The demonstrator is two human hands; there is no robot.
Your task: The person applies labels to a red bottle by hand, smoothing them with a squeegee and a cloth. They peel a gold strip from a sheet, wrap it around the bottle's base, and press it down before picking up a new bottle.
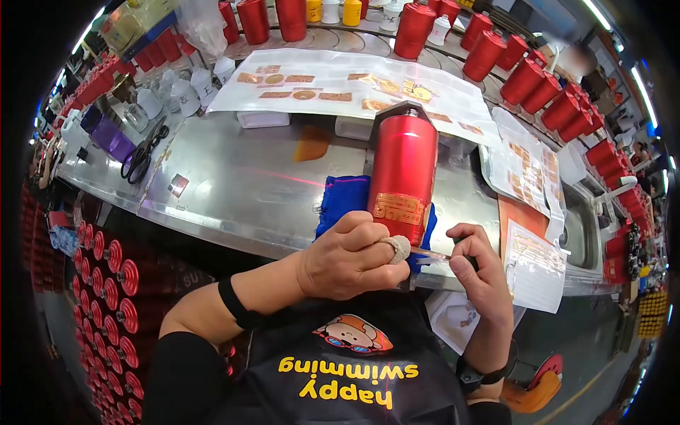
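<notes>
A red metal bottle [404,166] lies on its side on a blue cloth [341,200] at the near edge of the steel bench, a gold label [398,207] stuck on its lower part. My left hand [350,256] is closed at the bottle's near end, with a taped finger pressing by the label. My right hand [482,273] pinches a thin clear strip [428,255] that runs between both hands, and also grips a small dark tool.
A steel bench [241,184] carries large sheets of gold labels [340,88], scissors [142,157] at left and smaller label sheets [528,170] at right. Rows of red bottles [545,88] line the back and right. More red bottles [117,283] fill a rack at lower left.
</notes>
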